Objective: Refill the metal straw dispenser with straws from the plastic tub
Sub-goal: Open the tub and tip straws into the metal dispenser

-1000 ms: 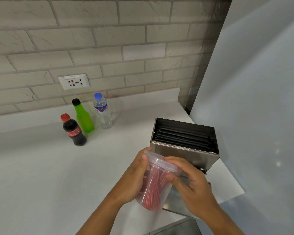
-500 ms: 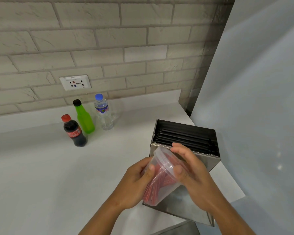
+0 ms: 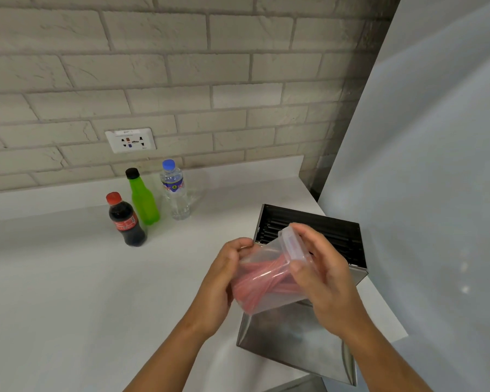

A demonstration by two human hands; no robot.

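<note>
Clear lidded plastic tub (image 3: 269, 278) of red straws (image 3: 262, 280), tilted, gripped by fingers of left hand (image 3: 219, 281) and right hand (image 3: 327, 281) over open steel dispenser (image 3: 297, 332) at table (image 3: 68, 292) right edge.

Ahead of me on the white surface (image 3: 54, 278) stand three bottles close together: a dark cola bottle (image 3: 126, 220) with a red cap nearest me, a green bottle (image 3: 143, 199) with a black cap just behind it, and a clear water bottle (image 3: 174, 190) with a blue cap. Above them, a white wall socket (image 3: 130, 140) sits in the pale brick wall (image 3: 181, 66).
</note>
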